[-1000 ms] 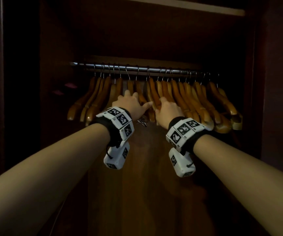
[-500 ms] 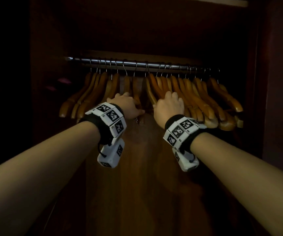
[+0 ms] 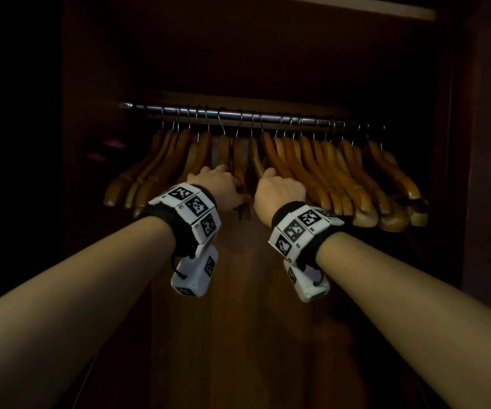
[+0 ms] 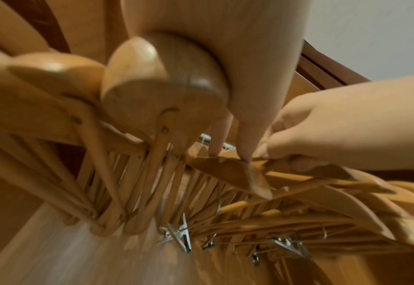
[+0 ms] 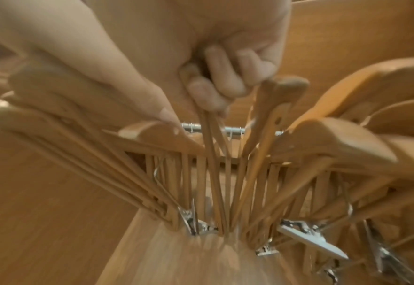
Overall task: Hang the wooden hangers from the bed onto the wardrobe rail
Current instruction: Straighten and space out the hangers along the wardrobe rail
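Note:
Many wooden hangers (image 3: 327, 172) hang by metal hooks on the wardrobe rail (image 3: 238, 115). Both hands reach into the middle of the row. My left hand (image 3: 220, 184) lies with straight fingers (image 4: 247, 150) against the arms of the hangers on the left group. My right hand (image 3: 279, 190) curls its fingers round a wooden hanger (image 5: 213, 154) hooked on the rail (image 5: 235, 129), with the thumb stretched toward the left. That right hand (image 4: 298, 146) also shows in the left wrist view, gripping a hanger arm. Left-group hanger ends (image 4: 137, 77) crowd close to the wrist.
Dark wardrobe walls close in at left (image 3: 31, 172) and right (image 3: 489, 172), with a wooden back panel (image 3: 238, 320) below the hangers. Several hangers carry metal clips (image 5: 306, 235) on their lower bars. A shelf edge (image 3: 356, 7) runs above.
My right hand's fingers have curled from lying on the hangers into a grip on one. Both hands have drawn slightly apart, and the hangers have spread a little in the middle.

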The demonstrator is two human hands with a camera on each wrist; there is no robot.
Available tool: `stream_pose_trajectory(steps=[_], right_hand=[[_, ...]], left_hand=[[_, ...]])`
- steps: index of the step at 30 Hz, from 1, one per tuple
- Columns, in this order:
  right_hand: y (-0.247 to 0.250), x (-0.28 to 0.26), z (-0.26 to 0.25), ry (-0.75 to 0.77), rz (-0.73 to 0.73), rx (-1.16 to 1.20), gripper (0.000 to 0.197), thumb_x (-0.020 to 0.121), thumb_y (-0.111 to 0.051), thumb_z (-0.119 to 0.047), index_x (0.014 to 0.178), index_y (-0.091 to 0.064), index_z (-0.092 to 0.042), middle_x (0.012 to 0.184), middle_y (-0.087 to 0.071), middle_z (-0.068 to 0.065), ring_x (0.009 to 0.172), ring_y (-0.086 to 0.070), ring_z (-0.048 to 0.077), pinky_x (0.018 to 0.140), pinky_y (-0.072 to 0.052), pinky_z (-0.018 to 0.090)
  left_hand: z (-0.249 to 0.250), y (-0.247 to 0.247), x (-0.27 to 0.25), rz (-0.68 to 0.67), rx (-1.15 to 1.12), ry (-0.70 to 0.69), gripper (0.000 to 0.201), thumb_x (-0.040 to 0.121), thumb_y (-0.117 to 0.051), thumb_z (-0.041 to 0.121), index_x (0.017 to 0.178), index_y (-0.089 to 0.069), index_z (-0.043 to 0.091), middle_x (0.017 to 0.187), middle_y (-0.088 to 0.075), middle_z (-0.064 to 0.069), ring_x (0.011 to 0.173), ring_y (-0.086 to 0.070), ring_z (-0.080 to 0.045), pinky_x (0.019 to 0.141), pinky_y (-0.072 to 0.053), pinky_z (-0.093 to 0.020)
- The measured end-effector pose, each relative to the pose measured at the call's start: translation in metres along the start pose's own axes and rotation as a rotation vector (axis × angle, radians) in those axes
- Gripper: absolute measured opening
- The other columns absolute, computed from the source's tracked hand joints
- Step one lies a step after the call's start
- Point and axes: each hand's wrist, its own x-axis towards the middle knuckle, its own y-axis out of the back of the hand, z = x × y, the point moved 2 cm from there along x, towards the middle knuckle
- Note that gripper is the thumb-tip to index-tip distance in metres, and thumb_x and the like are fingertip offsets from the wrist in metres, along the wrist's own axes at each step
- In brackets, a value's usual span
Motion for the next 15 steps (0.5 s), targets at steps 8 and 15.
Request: stream_pose_trajectory(steps=[8, 15], right_hand=[[-0.0006, 0.0005, -0.0088, 0.038, 0.073, 0.042, 0.03, 0.095, -0.044, -0.016, 0.121, -0.041, -0.004, 0.107, -0.066, 0.013, 0.098, -0.064, 0.031, 0.067, -0.036, 0.034], [-0.0015, -0.0008, -0.0066, 0.002, 0.13, 0.075, 0.025, 0.097, -0.037, -0.014, 0.118, -0.044, -0.003, 0.111, -0.064, 0.013, 0.103, -0.062, 0.031, 0.069, -0.033, 0.033]], left_hand=[[0.0009, 0.0011, 0.0003, -0.034, 0.022, -0.043, 0.053, 0.095, -0.04, 0.039, 0.145, -0.024, 0.037, 0.158, -0.008, 0.004, 0.144, -0.006, -0.03, 0.113, -0.012, -0.056], [0.006, -0.0003, 0.0034, -0.06, 0.118, -0.159, 0.057, 0.096, -0.038, 0.024, 0.147, -0.017, 0.041, 0.154, -0.023, 0.007, 0.144, -0.01, -0.027, 0.115, -0.011, -0.056]])
